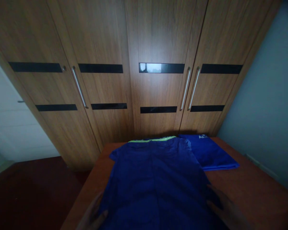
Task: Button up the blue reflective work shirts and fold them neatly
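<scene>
Head view: dark garment laid lengthwise, your hands at its two edges

Dim light, near end of the scene blurred. The dark blue garment (153, 179) lay stretched over the surface (98, 175), its lime-trimmed end far off by the wardrobe (156, 89) and the rest running toward you, past the lower edge of view. Laid that way, it probably gave you both long sides within equal reach, with the centre seam as a rough guide to straightness.

Your left hand (93, 212) was at the left edge of the cloth, thumb standing apart from the fingers. Your right hand (225, 206) matched it on the opposite edge, thumb and fingers likewise spread. Whether any cloth was nipped between them, could not tell; too dark. Hands set opposite each other would suit keeping the width even and the fabric flat, I judged. Slight rumpling showed near the trimmed end, and a flap of blue cloth poked out at the far left; whether it belonged to the same piece was unclear.

A folded blue garment (213, 155), white lettering at its far edge, lay at the far right, meeting the dark one's side. Its place there, toward the wall (264, 102), likely left you working room in front.
</scene>
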The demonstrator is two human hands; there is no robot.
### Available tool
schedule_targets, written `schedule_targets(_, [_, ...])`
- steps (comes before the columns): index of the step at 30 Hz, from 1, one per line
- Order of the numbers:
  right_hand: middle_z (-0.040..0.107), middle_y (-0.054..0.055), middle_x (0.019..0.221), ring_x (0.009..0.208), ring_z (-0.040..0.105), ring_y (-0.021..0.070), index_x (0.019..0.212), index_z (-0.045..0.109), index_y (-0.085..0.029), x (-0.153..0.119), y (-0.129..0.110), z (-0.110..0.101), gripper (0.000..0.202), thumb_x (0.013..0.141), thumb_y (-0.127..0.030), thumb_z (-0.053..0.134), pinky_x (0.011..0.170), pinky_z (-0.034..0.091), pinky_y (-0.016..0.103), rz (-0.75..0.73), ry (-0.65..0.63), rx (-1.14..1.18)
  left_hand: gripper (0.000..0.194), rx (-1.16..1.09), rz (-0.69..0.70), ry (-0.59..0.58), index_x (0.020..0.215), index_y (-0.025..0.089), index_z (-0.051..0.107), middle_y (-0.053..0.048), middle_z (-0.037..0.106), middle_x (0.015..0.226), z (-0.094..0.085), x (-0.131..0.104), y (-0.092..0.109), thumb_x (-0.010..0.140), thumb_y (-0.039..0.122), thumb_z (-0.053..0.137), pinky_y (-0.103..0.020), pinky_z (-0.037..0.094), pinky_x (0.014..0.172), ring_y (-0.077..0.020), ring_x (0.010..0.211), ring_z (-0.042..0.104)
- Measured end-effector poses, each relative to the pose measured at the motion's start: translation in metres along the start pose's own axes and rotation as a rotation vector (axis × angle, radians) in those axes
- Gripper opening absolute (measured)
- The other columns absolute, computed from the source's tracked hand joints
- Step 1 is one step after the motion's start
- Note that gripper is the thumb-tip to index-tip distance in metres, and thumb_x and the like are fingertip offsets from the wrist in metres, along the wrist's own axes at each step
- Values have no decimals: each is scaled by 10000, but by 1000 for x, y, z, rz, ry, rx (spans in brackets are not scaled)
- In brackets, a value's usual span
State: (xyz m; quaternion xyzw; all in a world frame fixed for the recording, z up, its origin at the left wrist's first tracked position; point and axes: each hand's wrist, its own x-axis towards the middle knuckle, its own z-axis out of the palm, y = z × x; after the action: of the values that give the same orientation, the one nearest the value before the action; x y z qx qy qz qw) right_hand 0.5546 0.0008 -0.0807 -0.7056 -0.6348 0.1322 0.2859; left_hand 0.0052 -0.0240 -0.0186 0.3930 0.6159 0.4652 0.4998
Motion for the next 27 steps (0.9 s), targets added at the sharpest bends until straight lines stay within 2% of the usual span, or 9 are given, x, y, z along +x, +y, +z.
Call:
schedule_targets(3, [568,152,1273,1164,548,305,1248,524,-167,20,-25,3,508,817,-432,482,972,454,468,-84,86,-146,673,-32,-36,-3,1271,297,530,-65,545,1351,18,22,31,655,468,741,-462,473,979,-330,1236,491])
schedule_targets(6, [485,172,1351,1211,491,347,1268,513,-169,33,-59,10,480,845,-391,467,950,447,519,-141,183,-302,629,-124,-118,-34,1259,283,526,-84,626,1248,27,55,46,677,389,742,-427,545,858,-310,1080,621])
schedule_targets(10, [487,118,1368,1241,471,287,1279,518,-205,35,-107,36,445,888,-404,445,1005,421,457,-338,88,-290,595,-247,-123,-54,1263,288,509,-58,718,1025,32,102,51,711,275,729,-373,563,759,-247,857,701])
schedule_targets(12, [487,95,1379,1263,453,263,1294,514,-219,31,-121,52,446,904,-418,431,1035,399,440,-410,32,-269,518,-319,-110,-54,1213,270,545,-40,724,952,35,122,53,723,222,706,-332,559,723,-216,800,701])
schedule_targets(15, [458,62,1414,1301,410,258,1311,506,-258,23,-127,70,436,922,-427,409,1063,362,467,-461,-14,-270,393,-421,-91,-122,1144,233,590,-38,710,976,40,147,60,757,214,659,-291,548,727,-195,826,690])
schedule_targets(18, [416,38,1449,1327,374,254,1336,480,-290,19,-124,73,433,934,-424,394,1077,343,478,-472,-29,-284,396,-458,-79,-186,1182,213,577,-60,695,1040,46,169,72,790,245,627,-302,542,761,-206,872,683])
schedule_targets(23, [413,30,1451,1332,368,249,1346,471,-296,19,-123,68,437,935,-426,399,1081,346,459,-476,-45,-294,513,-454,-21,-122,1298,225,473,-61,691,1048,52,206,85,802,187,598,-302,543,765,-185,853,682])
schedule_targets(27, [426,34,1442,1318,388,263,1335,483,-297,20,-124,67,429,928,-416,419,1068,358,480,-487,-41,-285,572,-430,45,-72,1300,212,490,-60,699,1027,55,219,90,752,156,644,-297,532,802,-175,848,678])
